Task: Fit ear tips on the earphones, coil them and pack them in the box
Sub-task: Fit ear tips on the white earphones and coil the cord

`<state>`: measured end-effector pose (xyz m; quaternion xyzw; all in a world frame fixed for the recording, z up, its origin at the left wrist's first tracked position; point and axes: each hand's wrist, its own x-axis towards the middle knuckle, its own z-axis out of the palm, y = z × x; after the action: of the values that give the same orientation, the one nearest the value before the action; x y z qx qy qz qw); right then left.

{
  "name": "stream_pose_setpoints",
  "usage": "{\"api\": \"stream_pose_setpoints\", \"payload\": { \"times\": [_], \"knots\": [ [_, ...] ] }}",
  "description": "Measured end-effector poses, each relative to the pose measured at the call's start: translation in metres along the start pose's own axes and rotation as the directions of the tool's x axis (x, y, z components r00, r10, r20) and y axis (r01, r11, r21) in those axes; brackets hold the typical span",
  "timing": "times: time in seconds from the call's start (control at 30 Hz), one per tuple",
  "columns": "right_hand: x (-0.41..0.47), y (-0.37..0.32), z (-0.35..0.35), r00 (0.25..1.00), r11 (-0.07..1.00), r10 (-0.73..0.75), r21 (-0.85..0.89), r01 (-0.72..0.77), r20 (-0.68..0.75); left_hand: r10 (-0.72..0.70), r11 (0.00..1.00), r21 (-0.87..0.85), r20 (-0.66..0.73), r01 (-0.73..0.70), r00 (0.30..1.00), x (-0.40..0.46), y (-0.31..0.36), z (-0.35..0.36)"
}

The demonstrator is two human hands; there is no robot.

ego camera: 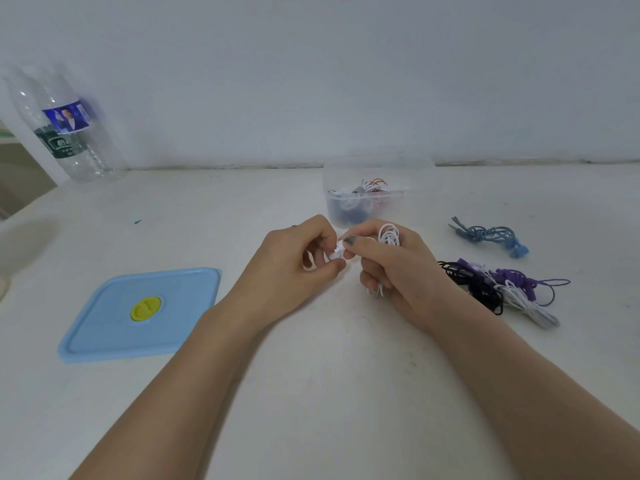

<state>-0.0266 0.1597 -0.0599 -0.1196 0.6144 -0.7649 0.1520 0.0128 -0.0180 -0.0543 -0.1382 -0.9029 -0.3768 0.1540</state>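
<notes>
My right hand [394, 268] grips a coiled white earphone cable [389, 235], its loops sticking up above my fingers, and pinches the white earbud [341, 245] between thumb and forefinger. My left hand [294, 268] pinches a small white ear tip [335, 255] right against that earbud. Both hands hover over the white table just in front of the clear plastic box [367, 171], which holds several coiled earphones.
The box's blue lid [104, 327] with a yellow valve lies at the left. A coiled blue earphone [488, 235] and a heap of black, purple and white earphones [502, 289] lie at the right. A plastic water bottle [65, 129] stands at the back left by the wall.
</notes>
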Motion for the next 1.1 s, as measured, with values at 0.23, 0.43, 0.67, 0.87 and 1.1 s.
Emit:
{"api": "stream_pose_setpoints", "payload": {
  "times": [0.23,0.43,0.67,0.87,1.1],
  "knots": [
    [-0.0003,0.0017,-0.0010,1.000,1.000,-0.024,-0.013,0.024,0.014,-0.013,0.999,-0.044,-0.029,0.012,0.999,-0.0007,0.0068,-0.0010],
    [0.0019,0.0037,-0.0002,0.999,0.998,-0.042,-0.045,0.041,-0.019,-0.023,0.999,-0.049,-0.033,0.021,0.999,-0.0008,0.0077,-0.0020],
    [0.0007,0.0019,0.0000,0.999,0.999,-0.029,-0.015,0.028,-0.040,0.027,0.998,-0.058,0.001,-0.027,1.000,0.0000,0.0025,-0.0038],
    [0.0008,0.0003,-0.0011,1.000,0.999,0.006,0.041,-0.005,-0.016,0.073,0.997,-0.025,-0.005,-0.073,0.997,0.0010,0.0005,-0.0060],
    [0.0009,-0.0032,-0.0042,0.999,0.993,0.046,0.110,-0.049,0.026,0.112,0.992,-0.049,-0.024,-0.114,0.993,0.0005,0.0039,-0.0090]
  ]
}}
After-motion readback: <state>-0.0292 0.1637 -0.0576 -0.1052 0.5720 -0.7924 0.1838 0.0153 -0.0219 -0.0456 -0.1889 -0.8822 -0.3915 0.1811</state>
